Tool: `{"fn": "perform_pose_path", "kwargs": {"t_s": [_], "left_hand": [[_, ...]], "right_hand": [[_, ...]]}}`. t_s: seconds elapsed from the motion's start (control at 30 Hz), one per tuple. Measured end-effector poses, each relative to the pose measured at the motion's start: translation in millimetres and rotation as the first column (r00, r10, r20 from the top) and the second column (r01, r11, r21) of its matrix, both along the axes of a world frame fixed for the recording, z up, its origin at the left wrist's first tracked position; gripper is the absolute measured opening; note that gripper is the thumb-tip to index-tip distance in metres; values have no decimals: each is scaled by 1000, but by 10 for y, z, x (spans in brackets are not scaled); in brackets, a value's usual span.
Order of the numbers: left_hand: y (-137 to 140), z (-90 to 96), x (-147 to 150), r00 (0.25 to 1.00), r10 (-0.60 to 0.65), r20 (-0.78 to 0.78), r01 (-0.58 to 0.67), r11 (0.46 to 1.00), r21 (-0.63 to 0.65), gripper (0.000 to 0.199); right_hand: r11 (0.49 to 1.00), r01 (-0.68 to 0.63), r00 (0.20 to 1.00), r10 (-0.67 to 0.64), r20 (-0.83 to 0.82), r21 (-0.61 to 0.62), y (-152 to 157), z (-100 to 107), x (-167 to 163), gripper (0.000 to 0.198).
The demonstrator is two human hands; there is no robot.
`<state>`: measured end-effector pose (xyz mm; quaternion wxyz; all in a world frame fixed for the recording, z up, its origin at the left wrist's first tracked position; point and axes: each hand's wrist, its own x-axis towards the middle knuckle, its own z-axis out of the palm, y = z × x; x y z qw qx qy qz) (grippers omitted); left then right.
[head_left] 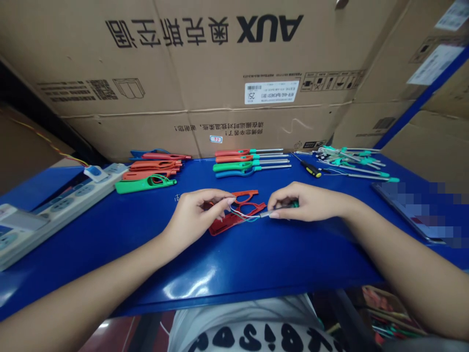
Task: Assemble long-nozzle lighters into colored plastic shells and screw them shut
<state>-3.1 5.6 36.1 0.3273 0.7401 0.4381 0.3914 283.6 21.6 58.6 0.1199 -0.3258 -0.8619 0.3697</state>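
Pinching thin wires point(240, 214), left hand point(196, 211) fingers together above red handle shell point(234, 217); right hand point(304, 201) fingers clamped on metal rod point(280, 210), blue tabletop point(146, 244).

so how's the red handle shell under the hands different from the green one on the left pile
The red plastic handle shell lies alone mid-table, touched by the left hand, with thin wires across it; the green plastic handle shell lies untouched at the front of a stack of red-orange shells. The right hand holds a metal rod at the red one. Both share a long looped-handle shape.
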Motion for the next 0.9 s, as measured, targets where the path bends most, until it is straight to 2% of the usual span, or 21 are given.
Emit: {"fn": "perform_pose_path", "kwargs": {"t_s": [0.1,0.2,0.37,0.47,0.6,0.77,0.9], "left_hand": [[38,32,-8,987,-159,2,156,970,-188,24],[52,25,-16,971,-238,-24,224,940,-257,25],[52,-28,-44,964,-240,-111,221,962,-159,24],[63,-42,-61,936,-233,-264,241,970,-3,23],[90,-58,-78,895,-203,-397,297,935,192,23],[140,-112,-109,882,-198,-428,326,912,250,23],[163,-134,-117,880,-207,-427,330,913,239,22]], "right_hand": [[992,-21,1000,19,-18,-121,5,41,38,31],[990,-52,998,47,-40,-133,48,48,88,30],[995,8,1000,-6,25,-100,135,-16,137,34],[991,63,998,-60,28,-118,164,-66,141,33],[995,80,997,-80,14,-61,178,-113,126,30],[994,42,999,-42,2,105,197,-149,102,30],[996,36,999,-39,37,77,177,-152,86,30]]}}
